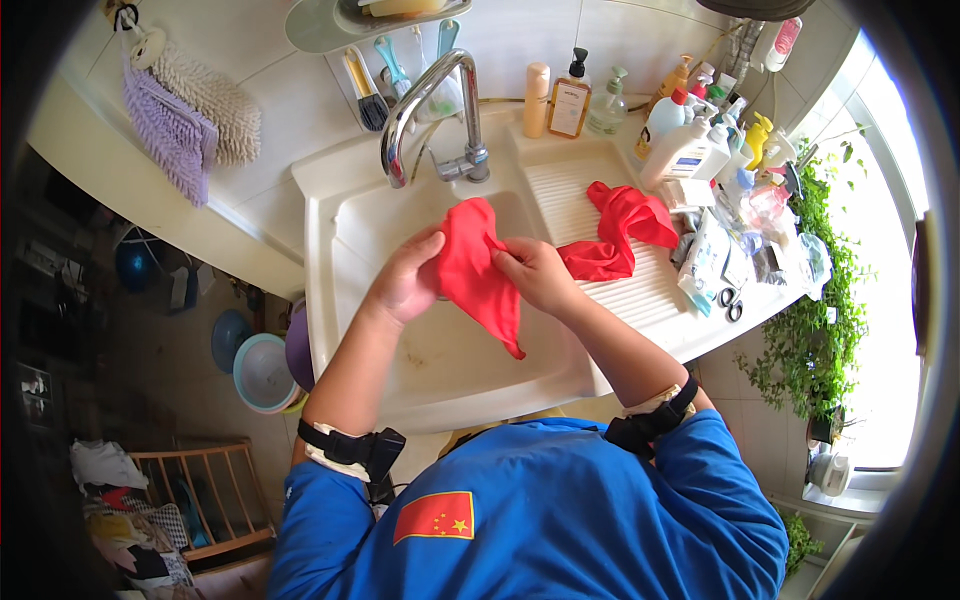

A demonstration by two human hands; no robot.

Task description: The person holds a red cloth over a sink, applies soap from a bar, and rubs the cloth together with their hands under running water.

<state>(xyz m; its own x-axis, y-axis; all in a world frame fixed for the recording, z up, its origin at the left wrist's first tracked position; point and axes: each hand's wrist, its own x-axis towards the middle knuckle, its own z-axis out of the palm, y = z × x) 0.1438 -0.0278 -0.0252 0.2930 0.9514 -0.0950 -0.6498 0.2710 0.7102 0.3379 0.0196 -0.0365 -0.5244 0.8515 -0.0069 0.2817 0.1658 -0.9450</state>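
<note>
The left hand (406,276) and right hand (541,276) both pinch the red cloth (470,255) above the sink basin (455,375), nearer the basin's right edge, and a loosened grip could let its dangling corner drop onto the stained bottom.

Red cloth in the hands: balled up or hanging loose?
Hanging loose: the red cloth trails from the left hand and right hand to a pointed corner. Whether it is folded double, I cannot tell.

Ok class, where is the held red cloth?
In the head view, the red cloth is near centre, slightly left, between the left hand and right hand, over the sink basin, in front of the tap.
</note>
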